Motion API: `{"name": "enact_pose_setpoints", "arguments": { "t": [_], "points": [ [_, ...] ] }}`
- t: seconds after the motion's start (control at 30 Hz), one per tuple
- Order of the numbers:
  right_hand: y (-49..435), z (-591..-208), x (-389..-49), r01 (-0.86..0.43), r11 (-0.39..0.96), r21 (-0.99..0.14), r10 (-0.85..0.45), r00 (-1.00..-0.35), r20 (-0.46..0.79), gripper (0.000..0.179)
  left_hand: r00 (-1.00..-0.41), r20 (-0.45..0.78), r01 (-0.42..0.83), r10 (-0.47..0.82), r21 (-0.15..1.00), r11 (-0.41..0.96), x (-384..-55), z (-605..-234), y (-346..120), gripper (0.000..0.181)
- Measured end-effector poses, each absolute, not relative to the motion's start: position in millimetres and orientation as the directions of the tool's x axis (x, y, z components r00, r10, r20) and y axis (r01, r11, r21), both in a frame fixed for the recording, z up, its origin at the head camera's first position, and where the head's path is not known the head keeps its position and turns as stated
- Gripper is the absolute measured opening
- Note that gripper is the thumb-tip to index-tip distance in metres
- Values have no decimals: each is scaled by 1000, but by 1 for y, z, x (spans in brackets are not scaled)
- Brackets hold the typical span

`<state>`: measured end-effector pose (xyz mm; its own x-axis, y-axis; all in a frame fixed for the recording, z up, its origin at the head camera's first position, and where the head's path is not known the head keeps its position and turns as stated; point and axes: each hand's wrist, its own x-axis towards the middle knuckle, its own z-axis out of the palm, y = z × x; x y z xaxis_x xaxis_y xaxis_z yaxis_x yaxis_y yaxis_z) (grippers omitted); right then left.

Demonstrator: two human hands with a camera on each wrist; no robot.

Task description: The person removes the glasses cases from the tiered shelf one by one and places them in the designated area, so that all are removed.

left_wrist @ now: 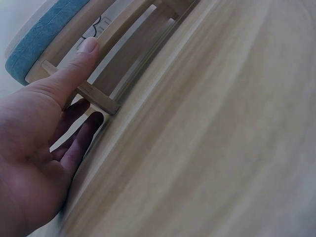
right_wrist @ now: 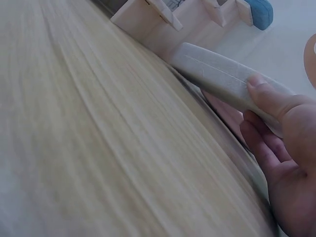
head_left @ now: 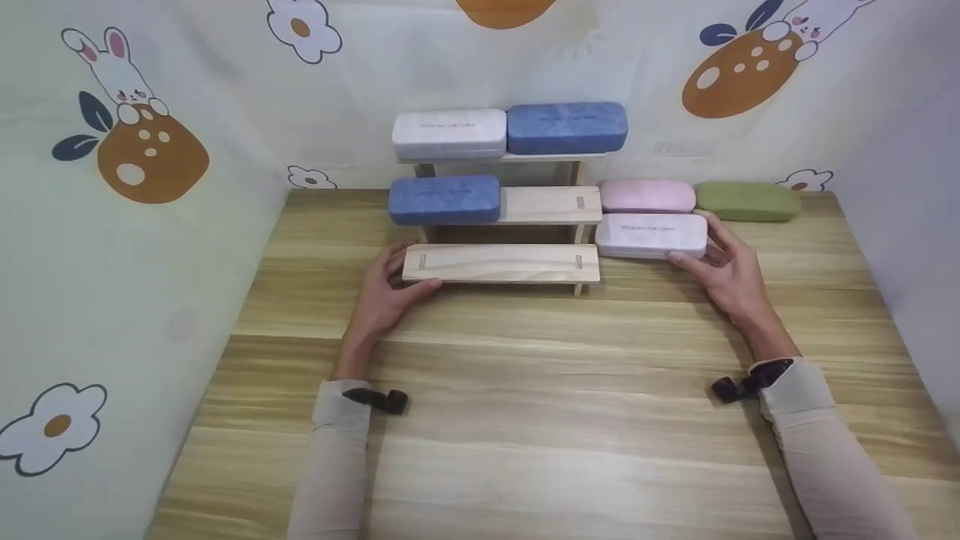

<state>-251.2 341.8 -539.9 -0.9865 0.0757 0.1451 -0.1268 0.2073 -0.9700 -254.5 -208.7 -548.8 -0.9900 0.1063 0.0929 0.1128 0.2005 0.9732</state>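
The right hand [head_left: 729, 279], the nearer, grips the white glasses case [head_left: 651, 236] at its 10 o'clock, long axis running 9-to-3, while the left hand [head_left: 381, 296] holds the bottom wooden shelf [head_left: 501, 262], positioned at the case's 9 o'clock.

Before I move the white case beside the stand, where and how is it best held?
Take the white case perhaps by its right end, from the right, thumb in front, as the right hand does: its left end is close to the stand.
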Motion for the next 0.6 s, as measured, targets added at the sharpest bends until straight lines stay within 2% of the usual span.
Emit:
{"name": "enact_pose_setpoints", "arguments": {
  "t": [0.27,0.6],
  "points": [
    [346,-540,-252,-117,269,-956,72,-987,141,81,-988,104,124,111,974,191,-254,-548,-208,80],
    [352,-540,-251,-53,486,-873,93,-989,113,78,-992,69,89,104,975,204,-254,-547,-209,87]
  ]
}}
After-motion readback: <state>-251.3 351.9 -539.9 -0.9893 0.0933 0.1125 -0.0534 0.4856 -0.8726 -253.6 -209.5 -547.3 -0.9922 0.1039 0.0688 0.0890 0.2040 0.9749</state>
